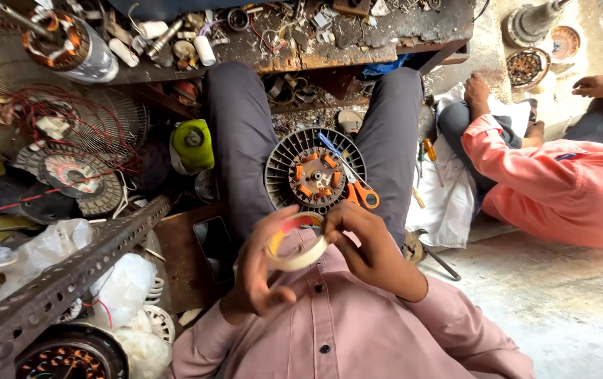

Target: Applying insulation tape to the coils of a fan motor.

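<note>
While the left hand [259,270] curls closed around the tape roll [300,242] and the right hand [361,242] pinches its rim, a slip could drop it onto the fan motor [313,170] and scissors [357,188] just beyond.

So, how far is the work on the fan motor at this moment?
Done: the fan motor lies opened on the lap, windings exposed. In hand: the left hand and right hand hold a roll of tape above it. Left: no tape visible on the windings yet; the scissors lie unused beside the motor.
</note>
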